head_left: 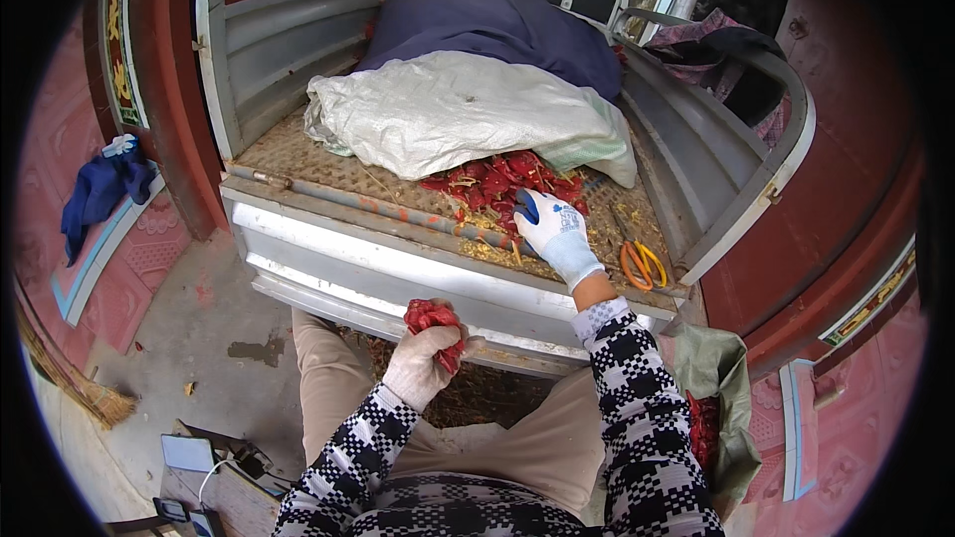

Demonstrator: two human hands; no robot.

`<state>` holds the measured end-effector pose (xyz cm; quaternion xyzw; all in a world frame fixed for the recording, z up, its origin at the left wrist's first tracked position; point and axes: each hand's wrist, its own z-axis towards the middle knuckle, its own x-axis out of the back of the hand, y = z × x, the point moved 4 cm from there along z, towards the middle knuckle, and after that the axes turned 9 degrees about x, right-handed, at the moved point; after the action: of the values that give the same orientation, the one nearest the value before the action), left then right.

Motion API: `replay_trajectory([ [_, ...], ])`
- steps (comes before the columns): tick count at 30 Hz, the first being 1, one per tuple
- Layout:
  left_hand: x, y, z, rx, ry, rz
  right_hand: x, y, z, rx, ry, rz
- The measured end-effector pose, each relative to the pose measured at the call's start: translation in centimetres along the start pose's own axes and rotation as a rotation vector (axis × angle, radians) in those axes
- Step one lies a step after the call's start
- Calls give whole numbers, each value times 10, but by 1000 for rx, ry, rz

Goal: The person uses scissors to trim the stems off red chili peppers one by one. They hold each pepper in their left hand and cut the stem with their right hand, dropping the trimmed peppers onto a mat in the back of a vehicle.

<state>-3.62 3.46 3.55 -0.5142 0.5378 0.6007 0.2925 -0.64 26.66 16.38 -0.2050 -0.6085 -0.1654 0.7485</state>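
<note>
A bunch of red dried chili peppers (432,316) sits in my left hand (418,363), its gloved fingers wrapped round it, in front of the cart's tailgate. My right hand (557,234), in a white glove with blue coating, reaches over the bed's rear edge. Its curled fingers are at the near side of a loose heap of red dried chili peppers (497,179), closed on some of them; the fingertips are partly hidden. Orange-handled scissors (643,266) lie on the bed right of this hand. A white woven sack (458,114) covers the heap's far part.
A dark blue cloth (487,25) covers a mound deeper in the metal cart bed (284,154), between railed sides. A green woven sack (721,378) with red peppers stands by my right leg. At lower left is a small wooden stand (224,497) with devices; a broom (99,398) lies beyond.
</note>
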Motion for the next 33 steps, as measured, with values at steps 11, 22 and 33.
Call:
replay_trajectory([
  [11,12,-9,9,23,-75,-146,-3,7,-20,142,166,-137],
  [22,0,-12,16,-33,-63,-63,-15,-67,-124,275,468,246],
  [33,-12,-14,9,-19,-131,44,-20,-57,-138,125,328,876],
])
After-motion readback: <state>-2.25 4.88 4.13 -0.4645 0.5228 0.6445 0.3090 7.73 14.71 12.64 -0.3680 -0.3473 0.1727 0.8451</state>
